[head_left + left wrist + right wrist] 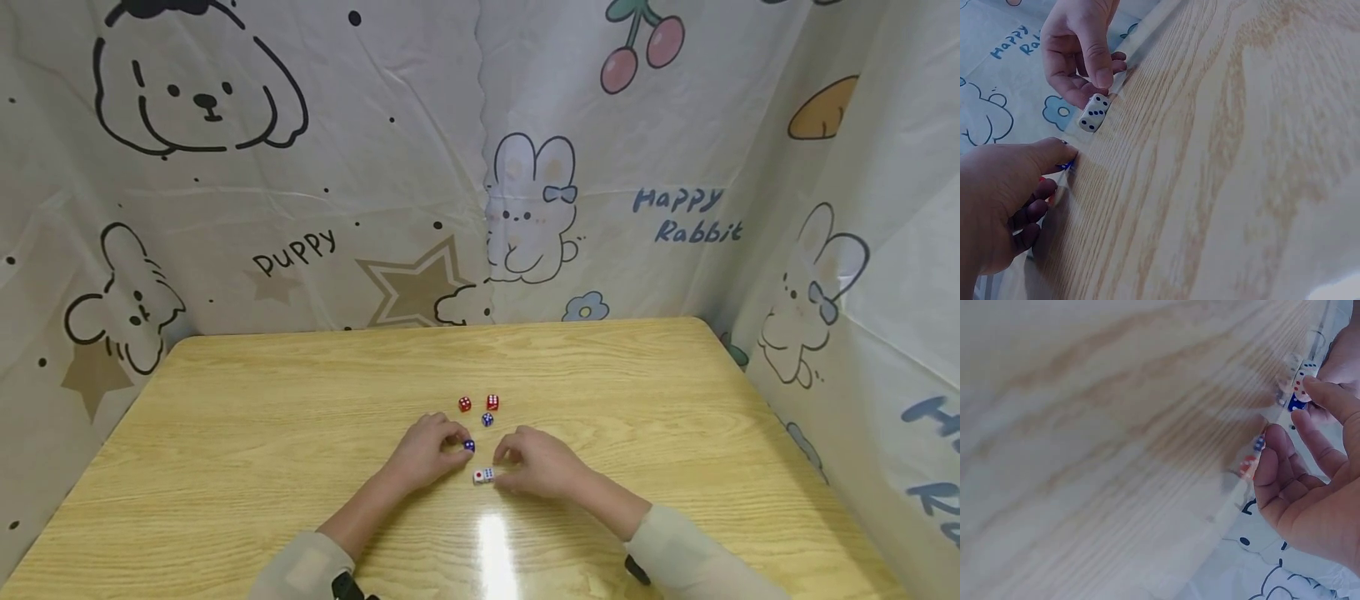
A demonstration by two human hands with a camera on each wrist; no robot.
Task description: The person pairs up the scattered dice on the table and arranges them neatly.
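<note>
Near the middle of the table, my left hand [429,450] pinches a dark blue die [469,446] between thumb and index finger. In the left wrist view the thumb hides most of that die. Just to the right, my right hand [542,463] has its thumb tip at the right end of two white dice [483,476], which sit side by side. A gap separates its thumb and index finger in the head view, with nothing held between them. The right wrist view shows the thumb tip against a white die [1302,384]; whether it presses cannot be told.
Beyond the hands lie a second blue die [487,419] and two red dice, one on the left [465,404] and one on the right [492,402]. The wooden table [262,400] meets a printed cloth [420,167] at its back and sides.
</note>
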